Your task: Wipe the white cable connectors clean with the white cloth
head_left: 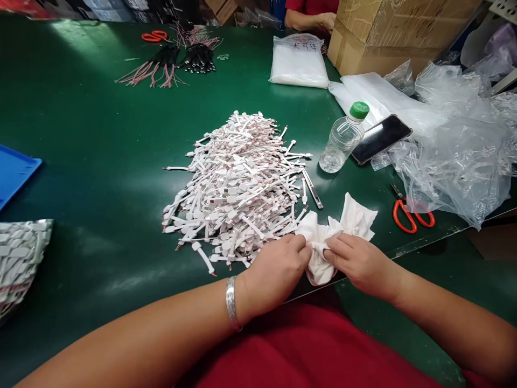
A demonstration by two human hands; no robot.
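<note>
At the table's front edge, my left hand (278,269) and my right hand (363,264) are both closed on a crumpled white cloth (321,269). The left one, with a silvery bracelet at the wrist, pinches the cloth's left side, while the right-hand fingers grip its middle. Whether anything small is inside the folds cannot be seen. Just beyond my left hand lies a big heap of short white cables (242,183) with flat white connectors and bare reddish ends. A pair of metal tweezers (313,189) rests against the heap's right side.
To the right are a bottle (337,145) with a green cap, a black phone (382,139), red-handled scissors (405,216) and plastic bags (456,167). Behind stand a cardboard box (388,32) and a co-worker's arm (305,20). On the left sit a blue tray (16,170) and a filled bag (22,258).
</note>
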